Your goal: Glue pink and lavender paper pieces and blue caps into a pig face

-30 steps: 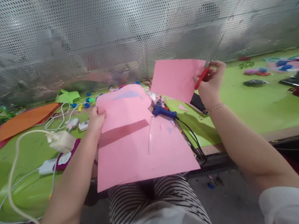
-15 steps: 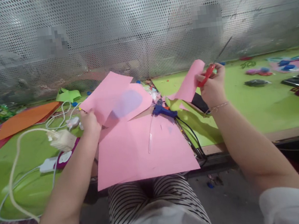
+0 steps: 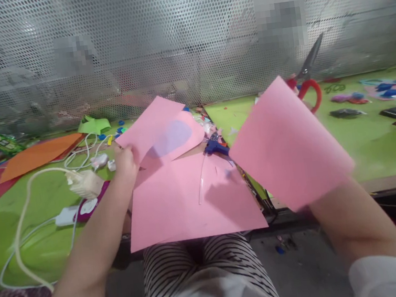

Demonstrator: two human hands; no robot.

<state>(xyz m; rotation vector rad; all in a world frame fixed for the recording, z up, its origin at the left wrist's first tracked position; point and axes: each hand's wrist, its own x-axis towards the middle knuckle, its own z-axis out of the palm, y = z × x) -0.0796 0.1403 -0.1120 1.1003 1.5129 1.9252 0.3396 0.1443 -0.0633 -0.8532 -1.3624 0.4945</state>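
As the left hand (image 3: pixel 126 164) pinches pink paper (image 3: pixel 145 131) above the green table (image 3: pixel 382 150), a perforated metal screen (image 3: pixel 183 25) lines its back edge; a raised sheet (image 3: pixel 288 149) hides the right hand, its grip unclear.

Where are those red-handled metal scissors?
In the head view, upper right, the red-handled metal scissors stick up behind the rightmost raised pink paper sheet.

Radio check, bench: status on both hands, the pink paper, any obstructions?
Left hand gripping pink sheet. Right hand mostly hidden behind raised pink sheet, red-handled scissors jutting past it. Possible obstruction: blue glue gun, flat pink sheet's far edge.
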